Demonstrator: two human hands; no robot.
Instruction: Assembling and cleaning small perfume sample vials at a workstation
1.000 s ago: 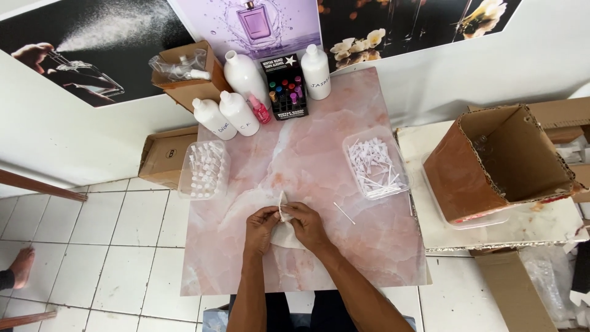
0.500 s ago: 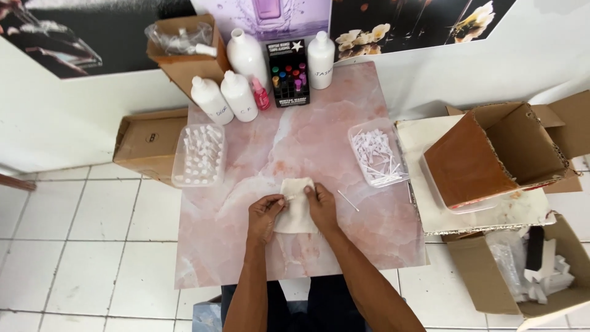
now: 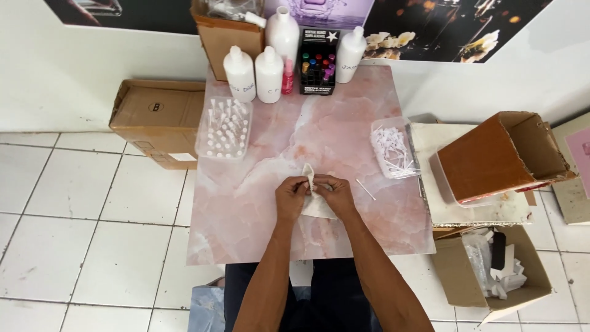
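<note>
Near the front edge of the pink marble-patterned tabletop, the left hand and right hand both pinch a small cream cloth pouch at its mouth; it looks only half handled. A thin white stick lies loose beside it. Clear trays line both side edges. White labelled bottles and a black rack of coloured vials stand along the back edge.

bright, even light | soft shadows | sharp focus | slight edge distortion
</note>
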